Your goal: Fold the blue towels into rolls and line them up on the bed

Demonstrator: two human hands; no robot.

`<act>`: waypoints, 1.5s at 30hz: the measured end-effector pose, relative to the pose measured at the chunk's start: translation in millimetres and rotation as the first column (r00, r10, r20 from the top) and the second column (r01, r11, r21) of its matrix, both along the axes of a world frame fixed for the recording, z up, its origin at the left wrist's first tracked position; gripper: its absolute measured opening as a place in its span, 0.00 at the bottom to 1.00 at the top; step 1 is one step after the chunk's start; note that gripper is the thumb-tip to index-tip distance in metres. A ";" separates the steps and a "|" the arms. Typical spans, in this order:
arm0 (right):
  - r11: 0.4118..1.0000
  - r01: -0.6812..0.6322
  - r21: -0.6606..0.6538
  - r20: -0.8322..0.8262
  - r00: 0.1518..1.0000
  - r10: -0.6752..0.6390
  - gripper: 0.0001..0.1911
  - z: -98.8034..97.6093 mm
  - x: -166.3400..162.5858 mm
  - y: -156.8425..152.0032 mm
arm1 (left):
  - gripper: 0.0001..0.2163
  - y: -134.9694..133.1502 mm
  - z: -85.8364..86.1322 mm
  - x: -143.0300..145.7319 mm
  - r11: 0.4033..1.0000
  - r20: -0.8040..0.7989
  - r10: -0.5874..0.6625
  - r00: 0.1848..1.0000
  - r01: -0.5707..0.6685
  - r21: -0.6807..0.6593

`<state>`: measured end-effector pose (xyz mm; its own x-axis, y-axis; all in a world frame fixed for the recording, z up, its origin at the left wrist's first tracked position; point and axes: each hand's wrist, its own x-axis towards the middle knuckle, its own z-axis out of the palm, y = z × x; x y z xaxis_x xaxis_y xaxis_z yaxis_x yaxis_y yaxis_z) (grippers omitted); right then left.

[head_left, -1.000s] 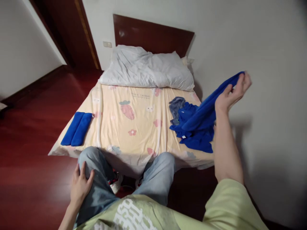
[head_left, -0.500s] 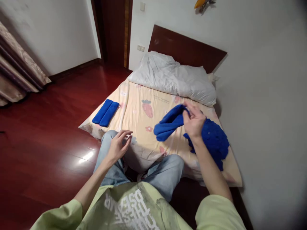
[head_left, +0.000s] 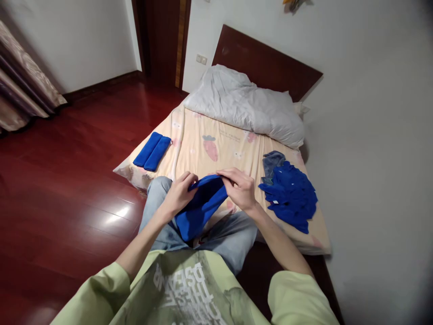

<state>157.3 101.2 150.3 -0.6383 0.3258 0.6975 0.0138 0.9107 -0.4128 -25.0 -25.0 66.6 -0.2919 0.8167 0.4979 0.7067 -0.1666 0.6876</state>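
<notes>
A blue towel [head_left: 199, 210] hangs between my two hands, above my lap at the bed's near edge. My left hand [head_left: 184, 192] pinches its upper left corner. At the upper right end, my right hand [head_left: 239, 187] has thumb and fingers closed on the edge. The lower part drapes down over my jeans. To the right lies a crumpled pile of blue towels [head_left: 291, 194] with small white tags showing. A grey-blue cloth [head_left: 272, 163] sticks out behind that pile. On the left side of the bed, two folded blue towels [head_left: 152, 151] lie flat, side by side.
The bed [head_left: 199, 124] has a pale yellow sheet with strawberry prints. A white quilt [head_left: 243, 101] is bunched against the dark headboard [head_left: 264, 58]. A wall [head_left: 372, 135] stands close on the right; dark red flooring [head_left: 77, 180] lies to the left.
My right hand has brought the blue towel left and toward me. My left hand has moved right and taken hold of it, and the towel now hangs spread between both hands.
</notes>
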 end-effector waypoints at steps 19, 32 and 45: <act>0.948 0.311 0.066 0.120 0.941 -0.317 0.22 -100.6 44.0 71.0 | 0.17 -64.7 85.9 -61.2 0.987 -0.216 -0.075 0.974 0.042 -0.154; 0.723 0.525 -0.449 0.197 0.847 -0.493 0.10 -187.8 66.2 91.7 | 0.14 -88.2 95.6 -102.3 0.926 -0.773 0.162 0.613 -0.365 -0.095; 0.823 0.473 -0.313 0.402 0.851 -0.336 0.06 -145.8 148.1 104.0 | 0.18 -83.5 111.5 -143.6 0.946 -0.635 0.265 0.726 -0.322 0.028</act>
